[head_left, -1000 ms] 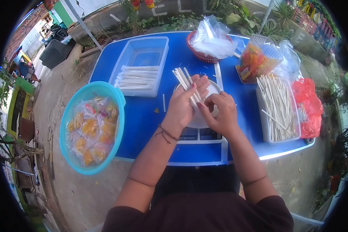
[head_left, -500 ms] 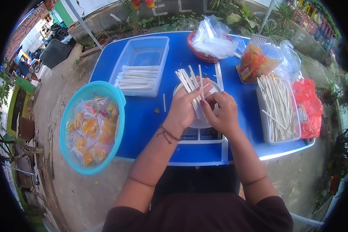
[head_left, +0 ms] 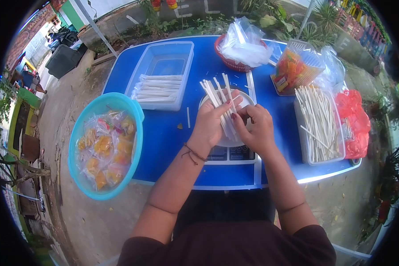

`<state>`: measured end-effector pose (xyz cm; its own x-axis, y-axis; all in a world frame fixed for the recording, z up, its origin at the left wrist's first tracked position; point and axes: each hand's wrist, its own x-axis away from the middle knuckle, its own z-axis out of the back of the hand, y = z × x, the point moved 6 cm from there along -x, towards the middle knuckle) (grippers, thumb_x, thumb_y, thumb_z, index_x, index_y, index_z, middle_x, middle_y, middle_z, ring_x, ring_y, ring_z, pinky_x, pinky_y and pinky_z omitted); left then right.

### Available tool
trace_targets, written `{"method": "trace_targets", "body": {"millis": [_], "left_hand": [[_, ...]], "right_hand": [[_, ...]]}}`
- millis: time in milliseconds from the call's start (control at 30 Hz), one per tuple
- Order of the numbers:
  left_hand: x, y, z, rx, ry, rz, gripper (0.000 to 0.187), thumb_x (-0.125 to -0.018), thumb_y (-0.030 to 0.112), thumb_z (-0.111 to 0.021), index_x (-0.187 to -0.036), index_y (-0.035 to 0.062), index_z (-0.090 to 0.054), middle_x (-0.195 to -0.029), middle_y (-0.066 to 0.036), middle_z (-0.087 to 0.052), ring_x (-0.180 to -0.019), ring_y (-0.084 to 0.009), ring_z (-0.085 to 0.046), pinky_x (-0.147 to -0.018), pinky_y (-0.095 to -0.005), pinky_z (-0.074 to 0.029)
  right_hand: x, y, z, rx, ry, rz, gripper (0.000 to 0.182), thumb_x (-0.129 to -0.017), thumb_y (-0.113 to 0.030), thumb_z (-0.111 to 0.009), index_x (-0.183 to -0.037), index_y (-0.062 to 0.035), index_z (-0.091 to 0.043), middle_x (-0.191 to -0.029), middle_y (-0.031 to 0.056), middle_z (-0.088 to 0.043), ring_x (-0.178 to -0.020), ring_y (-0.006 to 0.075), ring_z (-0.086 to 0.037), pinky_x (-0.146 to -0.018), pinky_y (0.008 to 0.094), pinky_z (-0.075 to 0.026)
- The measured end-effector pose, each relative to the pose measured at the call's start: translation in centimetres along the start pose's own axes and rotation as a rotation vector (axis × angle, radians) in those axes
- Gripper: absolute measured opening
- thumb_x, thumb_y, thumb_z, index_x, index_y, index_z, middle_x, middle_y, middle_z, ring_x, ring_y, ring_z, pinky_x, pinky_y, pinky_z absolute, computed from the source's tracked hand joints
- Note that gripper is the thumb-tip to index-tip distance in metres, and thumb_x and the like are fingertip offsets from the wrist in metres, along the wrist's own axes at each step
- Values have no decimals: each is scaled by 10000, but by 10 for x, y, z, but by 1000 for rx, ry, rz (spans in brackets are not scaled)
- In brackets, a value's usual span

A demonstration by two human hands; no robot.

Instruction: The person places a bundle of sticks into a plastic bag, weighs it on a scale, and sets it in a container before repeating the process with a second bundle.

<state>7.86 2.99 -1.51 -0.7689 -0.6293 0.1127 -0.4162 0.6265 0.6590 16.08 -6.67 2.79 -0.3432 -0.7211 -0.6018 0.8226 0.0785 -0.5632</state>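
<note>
A bundle of thin white sticks (head_left: 213,94) fans upward from my left hand (head_left: 212,120), whose fingers are wrapped round it. Clear plastic shows around the lower part of the bundle. My right hand (head_left: 255,128) is closed just to the right, its thumb and curled fingers pinching at the lower end of one white stick beside the bundle. Both hands are above a white kitchen scale (head_left: 229,161) with a round plate, mostly covered by them. On the right stands a clear box (head_left: 342,155) heaped with loose white sticks.
A clear tray (head_left: 188,57) holds plastic-wrapped stick bundles (head_left: 158,88). A turquoise basin (head_left: 73,153) of bagged yellow snacks stands left. At the back are a red basket (head_left: 235,66) of plastic bags and a container of orange pieces (head_left: 291,66). A red bag (head_left: 357,117) lies right.
The stick by my right fingers has sunk lower and leans more to the left, toward the bundle. My left hand still holds the bundle over the scale.
</note>
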Motion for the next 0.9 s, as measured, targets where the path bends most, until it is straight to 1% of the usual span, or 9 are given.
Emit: {"method": "trace_targets", "body": {"millis": [133, 367, 433, 667, 833, 900], "left_hand": [[-1, -3, 1, -38, 13, -19, 363, -970, -6, -513, -1325, 2, -438, -1315, -158, -577, -1272, -280, -534, -1049, -391, -490], [-1, -1, 3, -19, 12, -1, 349, -948, -32, -539, -1291, 5, -489, -1272, -151, -607, -1246, -264, -557, -1006, -371, -516], [0, 1, 1, -50, -1, -16, 352, -940, -41, -547, -1286, 6, -500, -1271, -146, -608, -1235, -256, -565, -986, -362, -526], [-1, 2, 4, -68, 54, -80, 391, -910, -37, -610, -1284, -7, -499, -1207, -127, -632, -1165, -221, -605, -945, -332, -540], [-4, 0, 9, -32, 46, -76, 386, -898, -42, -629, -1264, -7, -513, -1195, -133, -630, -1119, -212, -628, -928, -314, -545], [-6, 0, 14, -16, 80, -93, 384, -903, -47, -619, -1264, -10, -494, -1199, -140, -624, -1116, -221, -630, -935, -316, -548]], "right_hand": [[0, 0, -1, -26, -8, -10, 98, -761, -92, -697, -723, -44, -621, -657, 65, -627, -653, 260, -574, -619, 392, -403], [1, 5, 1, -20, 13, -75, 89, -768, -92, -693, -737, -47, -623, -659, 62, -621, -645, 262, -564, -625, 391, -400], [1, 8, 0, -28, 7, -79, 90, -769, -92, -691, -735, -48, -619, -655, 61, -616, -643, 262, -560, -627, 392, -399], [0, 2, -1, -40, -19, -46, 117, -785, -89, -690, -717, -46, -605, -645, 65, -604, -644, 259, -559, -638, 390, -401], [0, 6, 0, -87, -4, -125, 136, -799, -99, -695, -716, -41, -604, -644, 75, -599, -639, 253, -551, -637, 384, -401], [0, 8, 0, -101, 11, -151, 140, -803, -104, -694, -718, -38, -605, -644, 79, -596, -635, 251, -546, -636, 381, -400]]}}
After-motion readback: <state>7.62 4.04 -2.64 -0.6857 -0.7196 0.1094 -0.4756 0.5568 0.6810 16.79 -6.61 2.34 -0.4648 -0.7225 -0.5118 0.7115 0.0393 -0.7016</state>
